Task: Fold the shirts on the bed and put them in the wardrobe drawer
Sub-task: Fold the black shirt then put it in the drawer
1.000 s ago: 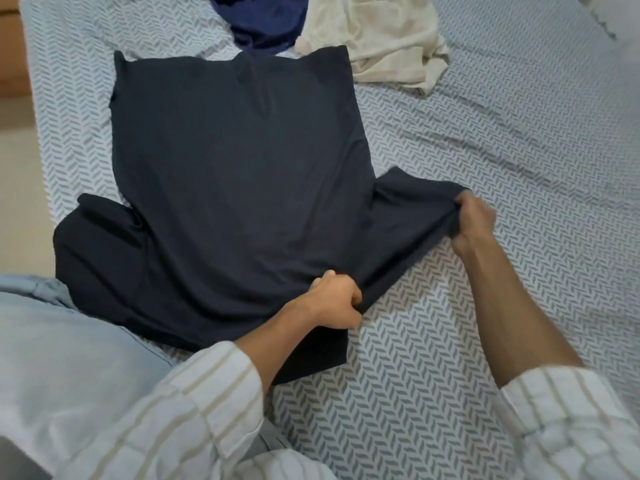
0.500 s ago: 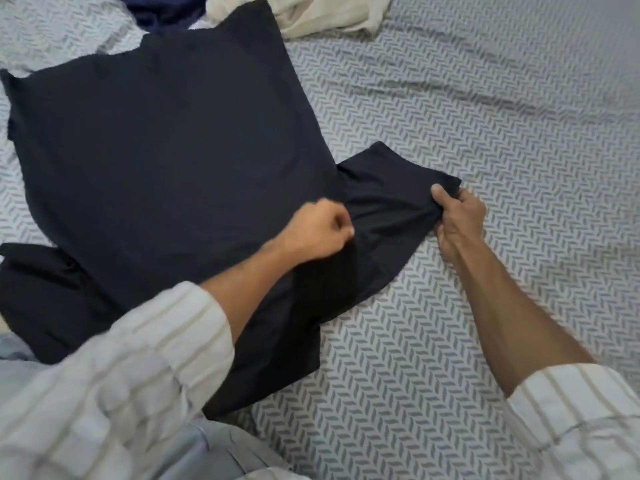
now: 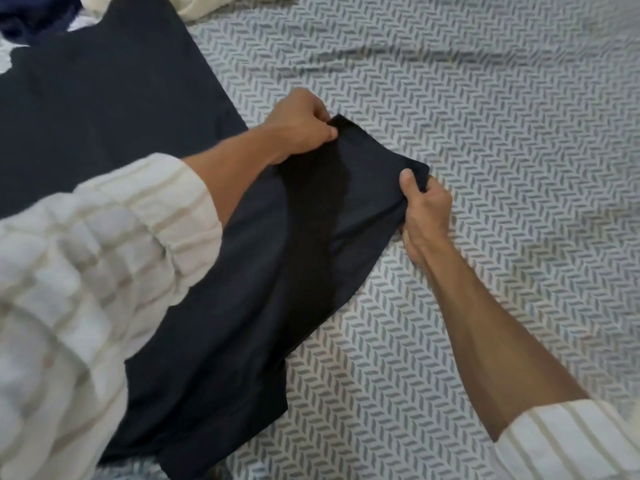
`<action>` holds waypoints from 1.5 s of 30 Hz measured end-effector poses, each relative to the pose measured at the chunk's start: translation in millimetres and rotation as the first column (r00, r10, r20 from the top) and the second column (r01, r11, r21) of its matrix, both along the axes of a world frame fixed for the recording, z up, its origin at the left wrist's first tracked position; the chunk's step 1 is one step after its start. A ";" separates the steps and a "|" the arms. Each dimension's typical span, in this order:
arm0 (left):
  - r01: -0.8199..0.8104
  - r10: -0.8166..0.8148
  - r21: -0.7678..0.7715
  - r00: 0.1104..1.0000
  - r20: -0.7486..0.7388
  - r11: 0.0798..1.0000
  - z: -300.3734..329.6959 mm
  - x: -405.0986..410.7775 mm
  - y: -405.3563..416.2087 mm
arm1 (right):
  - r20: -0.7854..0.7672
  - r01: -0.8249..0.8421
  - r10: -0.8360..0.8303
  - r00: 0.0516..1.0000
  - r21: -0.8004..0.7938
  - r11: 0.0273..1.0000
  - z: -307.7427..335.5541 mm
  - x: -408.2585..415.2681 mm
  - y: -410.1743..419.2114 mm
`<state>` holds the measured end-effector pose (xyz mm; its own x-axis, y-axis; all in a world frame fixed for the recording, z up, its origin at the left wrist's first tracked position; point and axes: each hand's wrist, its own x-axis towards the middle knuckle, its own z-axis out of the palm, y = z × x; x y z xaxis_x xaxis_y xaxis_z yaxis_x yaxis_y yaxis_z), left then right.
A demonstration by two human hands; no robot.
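From the head-worn view, the only one supplied, a dark navy, soft-knit short-sleeved shirt (image 3: 114, 109) lies spread flat on a bed covered by a grey-and-white herringbone-patterned sheet (image 3: 485, 98). The person's left hand (image 3: 303, 124) has its fingers curled and pinches the far corner of the shirt's sleeve (image 3: 367, 188); the right hand (image 3: 424, 206) grips the sleeve's near corner, thumb on top and fingers tucked beneath the cloth. Between the two hands the sleeve edge is drawn fairly taut and appears raised slightly off the sheet. A crumpled cream-coloured cloth garment (image 3: 207, 8) and a bunched deep-blue fabric garment (image 3: 31, 15) sit at the far edge of the frame, just beyond the dark shirt, both unfolded. Striped off-white sleeves (image 3: 86, 271) cover the person's upper forearms. Assessment: the task is at an early stage. The body of the dark shirt shows no fold yet; the sleeve appears about to be turned inward. At least two further garments await folding. The wardrobe drawer is not in view, so nothing can be reported as stowed.
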<state>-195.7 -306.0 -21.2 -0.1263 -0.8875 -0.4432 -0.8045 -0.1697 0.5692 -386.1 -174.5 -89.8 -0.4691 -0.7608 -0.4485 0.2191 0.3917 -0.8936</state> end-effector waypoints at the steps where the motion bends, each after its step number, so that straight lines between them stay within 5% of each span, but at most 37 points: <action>1: -0.020 0.019 -0.026 0.999 -0.036 0.999 -2.0 -0.1 -1.8 | -0.011 0.012 -0.011 1.000 0.009 1.000 -0.4 1.1 -0.9; 14: 0.224 -0.164 -0.269 0.960 0.228 0.937 4.8 33.7 79.5 | -0.187 0.058 -0.039 0.982 0.094 0.994 14.6 14.9 -3.2; 21: 0.122 -0.102 -0.199 0.989 0.110 0.972 12.6 126.1 238.2 | -0.159 0.034 -0.020 0.987 0.088 0.996 21.9 15.3 0.7; 25: 0.022 -0.013 -0.160 0.999 0.053 0.987 10.7 178.7 301.0 | -0.306 0.087 -0.060 0.950 0.078 0.993 26.7 27.8 7.2; 27: -0.026 0.031 -0.175 0.999 0.026 0.984 12.2 193.7 318.9 | -0.557 0.074 0.031 0.830 0.165 0.984 49.5 47.2 17.2; 29: -0.083 0.085 -0.205 0.996 0.002 0.975 16.0 203.9 335.5 | -0.776 0.036 0.148 0.613 0.215 0.976 72.7 74.9 42.8; 32: -0.197 0.195 -0.256 0.980 -0.032 0.947 17.8 217.7 355.8 | -0.915 -0.239 0.199 0.352 0.118 0.964 84.5 130.2 89.9; 35: -0.457 0.449 -0.304 0.888 -0.098 0.836 23.8 239.1 375.7 | -0.931 -0.612 0.289 0.224 0.096 0.785 79.8 203.9 132.7; 38: -0.773 0.744 -0.307 0.626 -0.231 0.555 38.1 265.7 386.6 | -0.911 -0.917 0.405 0.073 0.098 0.387 79.3 279.4 176.4; 42: -0.948 0.931 -0.160 0.305 -0.201 0.276 42.5 317.0 405.5 | -0.842 -0.948 0.438 -0.314 0.302 -0.099 82.6 351.7 211.7; 45: -0.990 0.985 -0.008 0.138 -0.101 0.137 40.6 349.9 426.5 | -0.795 -0.886 0.391 -0.463 0.418 -0.199 77.4 387.6 224.9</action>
<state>154.2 120.5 19.4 0.8590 -0.2913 -0.4209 0.0608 -0.7583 0.6490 1.5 50.4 -12.4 0.8890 -0.4353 -0.1420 -0.4536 -0.7950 -0.4028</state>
